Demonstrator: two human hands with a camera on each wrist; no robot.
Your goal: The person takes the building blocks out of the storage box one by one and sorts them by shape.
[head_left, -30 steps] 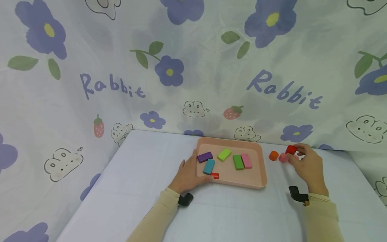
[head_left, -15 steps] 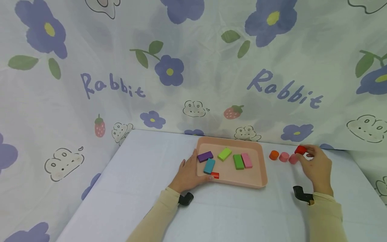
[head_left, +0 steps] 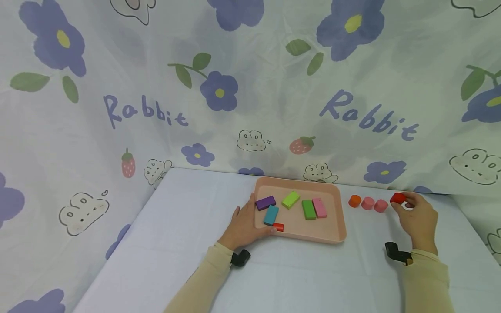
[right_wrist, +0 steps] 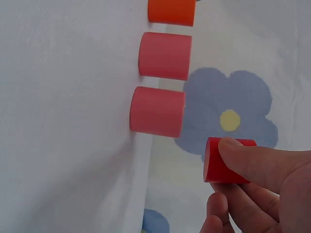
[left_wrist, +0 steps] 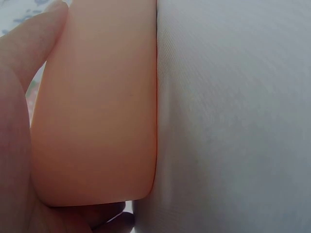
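Observation:
My right hand (head_left: 419, 219) pinches a red cylinder block (head_left: 398, 198) between thumb and fingers. In the right wrist view, the red cylinder block (right_wrist: 226, 162) hangs above the tabletop, past the end of a row of upright cylinders. That row has an orange one (head_left: 354, 201), a pink one (head_left: 368, 203) and a second pink one (head_left: 381, 205). At the left front corner of a peach tray (head_left: 339, 217), my left hand (head_left: 244, 226) grips the tray, thumb over the front rim and fingers along the left side. The left wrist view shows the tray's wall (left_wrist: 97, 107) close up.
Inside the tray lie a purple block (head_left: 265, 203), a blue block (head_left: 271, 215), a lime block (head_left: 291, 200), a green block (head_left: 308, 209), a pink block (head_left: 319, 208) and a small red piece (head_left: 278, 227). A patterned curtain (head_left: 219, 130) rises behind the white table (head_left: 176, 208).
My right hand has moved right with the red cylinder block, past the second pink cylinder, and slightly lower in the head view. The left hand and tray have stayed put.

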